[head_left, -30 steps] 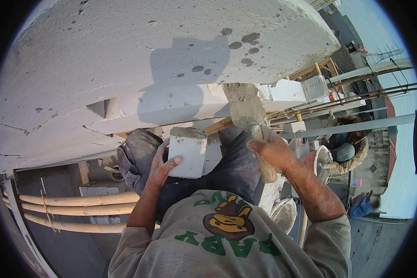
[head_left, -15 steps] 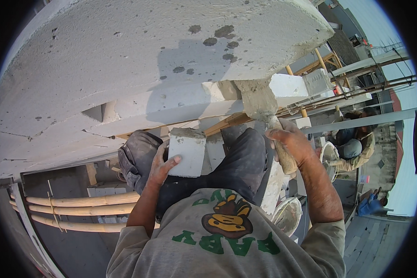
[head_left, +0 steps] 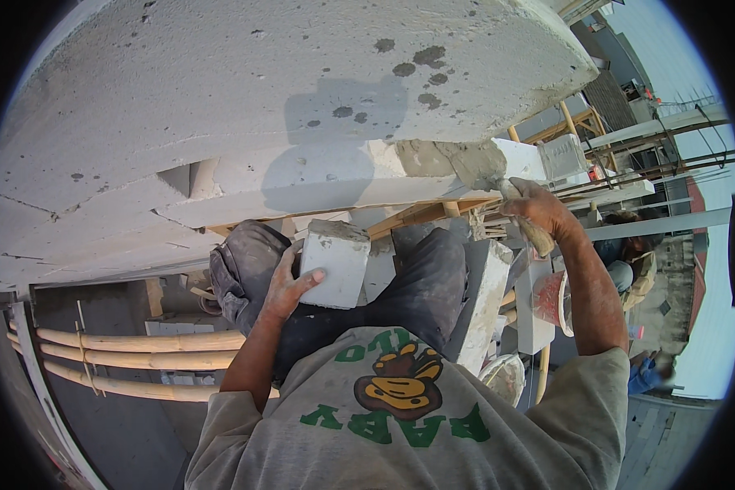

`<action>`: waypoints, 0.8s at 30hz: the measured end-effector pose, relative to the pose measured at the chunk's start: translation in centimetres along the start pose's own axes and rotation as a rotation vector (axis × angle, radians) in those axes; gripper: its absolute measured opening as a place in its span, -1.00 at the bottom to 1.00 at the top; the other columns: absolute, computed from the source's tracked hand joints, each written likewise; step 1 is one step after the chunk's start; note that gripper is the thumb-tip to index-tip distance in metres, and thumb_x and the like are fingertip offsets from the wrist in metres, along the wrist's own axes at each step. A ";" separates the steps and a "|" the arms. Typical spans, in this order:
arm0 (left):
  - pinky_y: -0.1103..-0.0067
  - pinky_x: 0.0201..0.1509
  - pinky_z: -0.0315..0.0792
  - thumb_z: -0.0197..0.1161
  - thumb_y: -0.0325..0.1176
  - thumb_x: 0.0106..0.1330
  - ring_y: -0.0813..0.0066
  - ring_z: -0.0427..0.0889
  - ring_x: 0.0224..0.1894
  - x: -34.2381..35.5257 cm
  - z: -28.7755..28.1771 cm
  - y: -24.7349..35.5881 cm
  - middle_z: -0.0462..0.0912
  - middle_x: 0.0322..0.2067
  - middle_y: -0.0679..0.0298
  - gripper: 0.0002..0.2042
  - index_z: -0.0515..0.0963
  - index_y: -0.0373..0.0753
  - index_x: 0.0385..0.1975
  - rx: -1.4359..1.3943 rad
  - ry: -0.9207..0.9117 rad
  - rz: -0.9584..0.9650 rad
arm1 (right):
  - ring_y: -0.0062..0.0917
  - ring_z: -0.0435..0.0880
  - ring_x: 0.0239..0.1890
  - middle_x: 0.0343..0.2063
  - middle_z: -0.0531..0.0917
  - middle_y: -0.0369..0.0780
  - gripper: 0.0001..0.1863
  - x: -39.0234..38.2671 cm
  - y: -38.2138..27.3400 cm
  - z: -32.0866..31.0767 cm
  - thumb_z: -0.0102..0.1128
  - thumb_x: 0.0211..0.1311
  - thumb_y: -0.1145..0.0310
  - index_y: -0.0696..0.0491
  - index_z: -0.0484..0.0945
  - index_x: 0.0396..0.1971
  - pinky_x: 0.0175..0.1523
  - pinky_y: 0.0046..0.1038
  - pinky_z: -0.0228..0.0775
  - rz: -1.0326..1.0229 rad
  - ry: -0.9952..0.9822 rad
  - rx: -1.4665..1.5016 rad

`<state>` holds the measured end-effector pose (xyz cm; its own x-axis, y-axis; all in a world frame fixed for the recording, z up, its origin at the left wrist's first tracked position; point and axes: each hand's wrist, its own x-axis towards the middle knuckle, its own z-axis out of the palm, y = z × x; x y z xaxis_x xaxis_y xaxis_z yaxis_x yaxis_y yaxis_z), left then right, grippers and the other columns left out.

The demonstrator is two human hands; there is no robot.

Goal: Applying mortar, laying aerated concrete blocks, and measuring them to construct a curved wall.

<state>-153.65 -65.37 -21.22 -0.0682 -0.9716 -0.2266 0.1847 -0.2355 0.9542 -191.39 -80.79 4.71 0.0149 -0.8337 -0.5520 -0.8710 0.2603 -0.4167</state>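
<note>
My left hand (head_left: 286, 287) is closed on the side of a small white aerated-concrete block (head_left: 333, 268), its thumb across the front face. Grey mortar coats the top of that block, which sits above my lap. My right hand (head_left: 541, 209) grips the pale handle of a trowel (head_left: 480, 167). The mortar-smeared blade lies against the wall at a recess, where wet grey mortar (head_left: 425, 159) is spread. Above and ahead rises the white block wall (head_left: 220, 90), spotted with dark splashes.
Bamboo poles (head_left: 139, 340) run at the left. A mortar-stained bucket (head_left: 504, 376) and a reddish bucket (head_left: 552, 300) stand at the right, near a white block beam (head_left: 483, 302). Steel rods (head_left: 670, 167) stretch along the right. One person (head_left: 629, 253) crouches beyond; another in blue (head_left: 647, 371) is lower right.
The trowel blade has moved right and lies lower against the recess, and more mortar shows spread there. My right hand has shifted right. The left hand keeps its hold on the block, now slightly tilted.
</note>
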 end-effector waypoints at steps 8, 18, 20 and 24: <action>0.39 0.32 0.30 0.49 0.12 0.00 0.19 0.45 0.23 -0.2 -0.1 0.0 0.48 0.15 -0.06 -0.04 0.28 -0.42 0.31 -0.023 0.013 -0.029 | -0.50 0.59 -0.61 -0.48 0.58 -0.20 -0.57 -0.9 -3.4 4.7 0.29 0.07 0.33 0.23 0.51 -0.07 -0.62 -0.45 0.49 -0.068 -0.025 0.049; 0.38 0.34 0.28 0.49 0.10 0.01 0.18 0.43 0.24 -0.4 0.0 0.0 0.47 0.17 -0.06 -0.05 0.29 -0.41 0.32 -0.034 0.039 -0.008 | -0.59 0.50 -0.75 -0.60 0.52 -0.26 -0.64 -1.7 -3.6 7.6 0.25 0.13 0.32 0.19 0.50 -0.11 -0.71 -0.56 0.39 0.015 -0.170 0.471; 0.38 0.34 0.28 0.48 0.09 0.03 0.18 0.43 0.24 -0.3 0.0 0.0 0.47 0.17 -0.06 -0.06 0.28 -0.42 0.32 -0.044 0.033 -0.017 | -0.59 0.47 -0.79 -0.61 0.51 -0.26 -0.64 -1.8 -2.7 8.1 0.26 0.16 0.33 0.19 0.49 -0.09 -0.74 -0.58 0.37 0.009 -0.200 0.600; 0.39 0.34 0.27 0.47 0.05 0.08 0.19 0.43 0.24 -0.2 0.0 0.1 0.48 0.16 -0.05 -0.08 0.26 -0.45 0.33 0.006 0.017 -0.043 | -0.60 0.45 -0.81 -0.61 0.51 -0.26 -0.65 -2.8 -0.4 9.9 0.27 0.19 0.34 0.18 0.47 -0.09 -0.74 -0.60 0.35 -0.072 -0.221 0.841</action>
<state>-153.63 -65.20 -21.08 -0.0590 -0.9609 -0.2704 0.1760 -0.2766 0.9447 -186.24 -73.72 -0.72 0.2269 -0.7710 -0.5950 -0.2140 0.5565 -0.8028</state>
